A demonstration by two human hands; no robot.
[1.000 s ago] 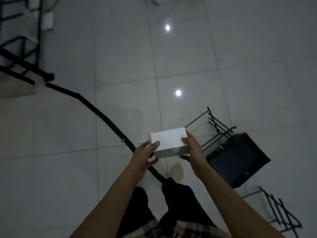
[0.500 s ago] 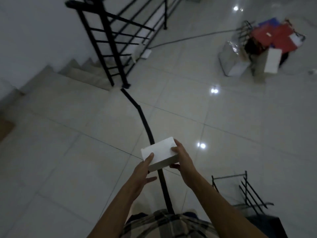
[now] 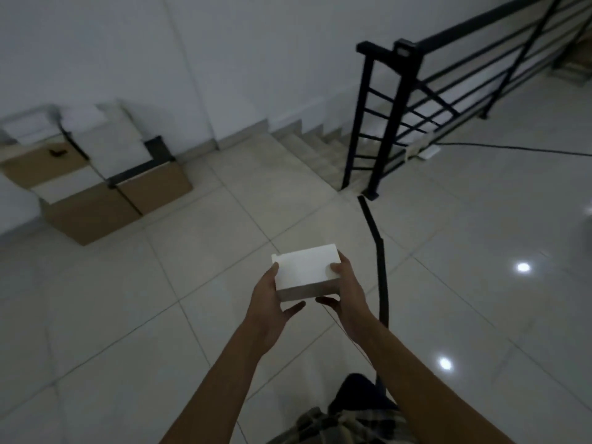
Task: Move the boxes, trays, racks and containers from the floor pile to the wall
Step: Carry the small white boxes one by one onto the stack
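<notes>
Dim room: glossy pale tiled floor (image 3: 192, 283) with lamp glints, white wall (image 3: 224, 59) ahead. Against that wall at upper left, stacked cardboard and white boxes (image 3: 96, 174). At right, black stair railing (image 3: 384, 123) beside descending steps (image 3: 314, 145), with a black floor strip (image 3: 381, 267) running from its post toward the viewer. Between stack and railing, a broad stretch of tiles. In mid-air at centre, well apart from the stack, small white box (image 3: 304, 270), clasped by left hand (image 3: 269, 302) at its left end and right hand (image 3: 349, 293) at its right end, thumbs on top, fingers curled beneath.
</notes>
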